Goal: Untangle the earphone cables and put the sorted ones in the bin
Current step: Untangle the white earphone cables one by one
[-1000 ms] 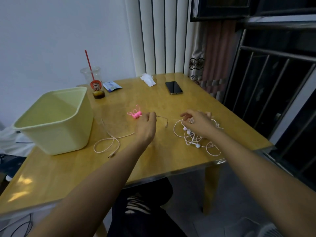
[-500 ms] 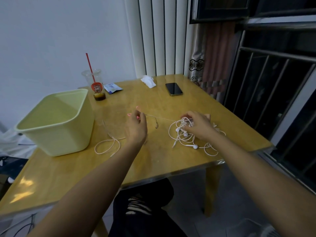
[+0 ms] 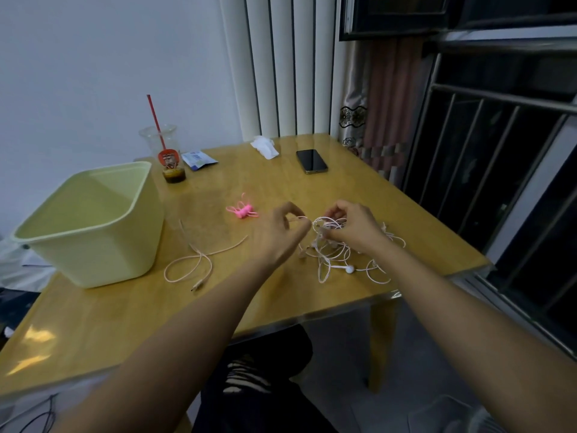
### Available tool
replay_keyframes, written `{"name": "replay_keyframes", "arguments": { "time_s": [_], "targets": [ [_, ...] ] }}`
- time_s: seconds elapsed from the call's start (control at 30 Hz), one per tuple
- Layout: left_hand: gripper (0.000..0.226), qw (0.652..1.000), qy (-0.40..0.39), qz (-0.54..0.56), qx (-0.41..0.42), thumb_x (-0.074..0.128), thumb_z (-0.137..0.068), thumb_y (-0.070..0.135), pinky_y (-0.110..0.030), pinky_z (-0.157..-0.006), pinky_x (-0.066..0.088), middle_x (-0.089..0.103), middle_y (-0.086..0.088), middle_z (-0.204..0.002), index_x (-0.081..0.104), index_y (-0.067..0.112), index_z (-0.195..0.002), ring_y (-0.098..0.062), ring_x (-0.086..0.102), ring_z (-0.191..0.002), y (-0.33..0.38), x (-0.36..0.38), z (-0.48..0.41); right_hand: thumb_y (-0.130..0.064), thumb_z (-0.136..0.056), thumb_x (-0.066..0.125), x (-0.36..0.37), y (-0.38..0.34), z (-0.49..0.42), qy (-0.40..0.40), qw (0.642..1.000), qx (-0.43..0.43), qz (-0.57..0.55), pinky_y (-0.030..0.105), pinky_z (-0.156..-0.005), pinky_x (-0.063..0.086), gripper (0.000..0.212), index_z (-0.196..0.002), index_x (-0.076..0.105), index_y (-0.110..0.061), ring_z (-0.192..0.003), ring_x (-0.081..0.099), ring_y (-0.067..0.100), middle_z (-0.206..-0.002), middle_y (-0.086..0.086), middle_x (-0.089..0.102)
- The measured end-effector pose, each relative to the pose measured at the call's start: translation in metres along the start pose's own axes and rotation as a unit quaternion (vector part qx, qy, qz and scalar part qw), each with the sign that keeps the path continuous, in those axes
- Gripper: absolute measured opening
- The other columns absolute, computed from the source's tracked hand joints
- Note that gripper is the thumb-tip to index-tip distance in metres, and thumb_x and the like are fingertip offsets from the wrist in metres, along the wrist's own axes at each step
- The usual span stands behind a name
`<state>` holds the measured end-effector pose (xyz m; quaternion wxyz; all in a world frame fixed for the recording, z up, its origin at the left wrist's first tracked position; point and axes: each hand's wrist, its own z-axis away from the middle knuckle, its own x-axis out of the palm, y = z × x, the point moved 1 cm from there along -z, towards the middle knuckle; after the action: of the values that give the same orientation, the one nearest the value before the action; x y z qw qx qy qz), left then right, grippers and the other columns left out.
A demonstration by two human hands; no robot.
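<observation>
A tangle of white earphone cables [image 3: 337, 254] lies on the wooden table [image 3: 281, 301] near its right front edge. My right hand [image 3: 352, 228] pinches the top of the tangle and lifts part of it. My left hand [image 3: 281, 232] pinches a strand of the same tangle just to the left, fingertips almost touching the right hand. A separate pale cable [image 3: 193, 264] with a plug lies looped on the table to the left. The pale green bin [image 3: 90, 220] stands at the table's left side, with nothing visible inside.
A small pink cable clip [image 3: 243, 210] lies behind my left hand. Farther back stand a plastic cup with a red straw [image 3: 165, 151], a small packet [image 3: 198, 159], a crumpled tissue [image 3: 264, 145] and a dark phone [image 3: 311, 160]. Window bars run along the right.
My left hand has moved right to meet my right hand at the tangle. The right hand has gathered and lifted the white cables. The pink clip is uncovered again.
</observation>
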<state>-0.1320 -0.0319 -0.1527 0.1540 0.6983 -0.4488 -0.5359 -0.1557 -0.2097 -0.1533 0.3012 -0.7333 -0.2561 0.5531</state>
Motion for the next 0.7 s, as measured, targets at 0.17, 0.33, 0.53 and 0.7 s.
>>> {"name": "replay_keyframes", "arguments": {
  "time_s": [0.17, 0.33, 0.53, 0.7],
  "targets": [
    [0.024, 0.995, -0.058, -0.077, -0.025, 0.059, -0.086, 0.044, -0.028, -0.053, 0.036, 0.060, 0.003, -0.060, 0.069, 0.025, -0.096, -0.014, 0.057, -0.060, 0.005, 0.018, -0.003, -0.009, -0.071, 0.085, -0.002, 0.001, 0.001, 0.001, 1.000, 0.005, -0.016, 0.029, -0.072, 0.055, 0.031, -0.089, 0.063, -0.022, -0.079, 0.064, 0.011, -0.083, -0.008, 0.067],
    [0.019, 0.997, -0.070, -0.026, -0.036, 0.056, -0.093, 0.032, -0.032, -0.058, 0.043, 0.061, 0.001, -0.065, 0.071, 0.023, -0.088, -0.021, 0.059, -0.064, 0.003, 0.026, -0.008, -0.007, -0.072, 0.084, -0.006, 0.003, 0.003, -0.017, 0.999, 0.003, -0.041, 0.036, -0.077, 0.059, 0.032, -0.093, 0.064, -0.021, -0.089, 0.067, 0.017, -0.090, -0.003, 0.068],
    [0.029, 0.979, -0.088, 0.129, -0.130, 0.043, -0.090, 0.012, -0.030, -0.056, 0.034, 0.049, 0.003, -0.056, 0.058, 0.016, -0.065, -0.017, 0.043, -0.057, 0.004, 0.027, -0.011, 0.010, -0.069, 0.080, -0.008, 0.011, 0.004, -0.062, 0.986, 0.037, -0.152, 0.039, -0.080, 0.061, 0.045, -0.095, 0.064, -0.023, -0.093, 0.071, 0.019, -0.099, 0.005, 0.070],
    [0.029, 0.917, -0.120, 0.271, -0.267, 0.037, -0.091, 0.004, -0.015, -0.041, 0.021, 0.033, 0.000, -0.048, 0.053, 0.011, -0.067, -0.012, 0.028, -0.036, 0.014, 0.033, -0.006, 0.014, -0.075, 0.071, -0.006, 0.005, 0.007, -0.139, 0.974, 0.038, -0.177, 0.026, -0.069, 0.057, 0.042, -0.105, 0.063, -0.015, -0.081, 0.069, 0.014, -0.094, 0.000, 0.072]
  ]
}}
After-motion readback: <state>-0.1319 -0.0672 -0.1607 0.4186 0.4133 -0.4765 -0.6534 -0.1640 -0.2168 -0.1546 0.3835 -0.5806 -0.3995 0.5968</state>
